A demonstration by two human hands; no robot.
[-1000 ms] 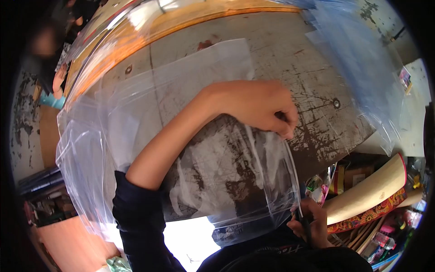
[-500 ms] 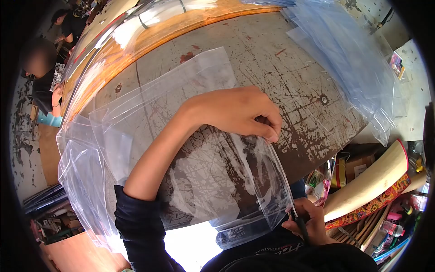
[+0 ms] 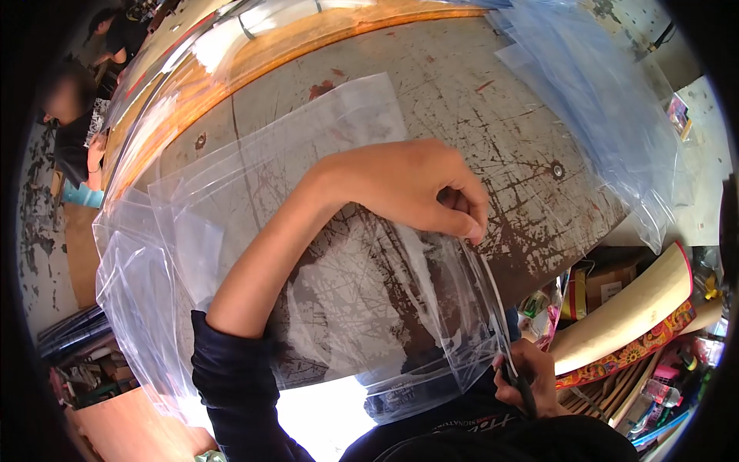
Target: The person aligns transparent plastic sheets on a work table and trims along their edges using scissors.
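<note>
My left hand (image 3: 423, 189) pinches the upper edge of a clear plastic sheet (image 3: 443, 308) between thumb and fingers, above the scratched table (image 3: 523, 223). From there the sheet's edge runs down to the scissors (image 3: 525, 393), which my right hand (image 3: 535, 373) grips near my body at the table's front edge. The blades lie at the plastic's right edge; how far apart they are cannot be made out. More clear plastic (image 3: 146, 292) spreads under and left of my left forearm and hangs over the table's left side.
Bluish plastic sheets (image 3: 577, 108) are piled at the back right. A cream roll (image 3: 631, 308) and assorted items stand below the table at the right. Clear plastic covers an orange-edged board (image 3: 308, 35) along the back. Two other people (image 3: 73, 154) are at the far left.
Over the last second the view shifted. Compared with half a second ago, my left hand sits slightly further right, still pinching the plastic, and the scissors in my right hand have turned slightly.
</note>
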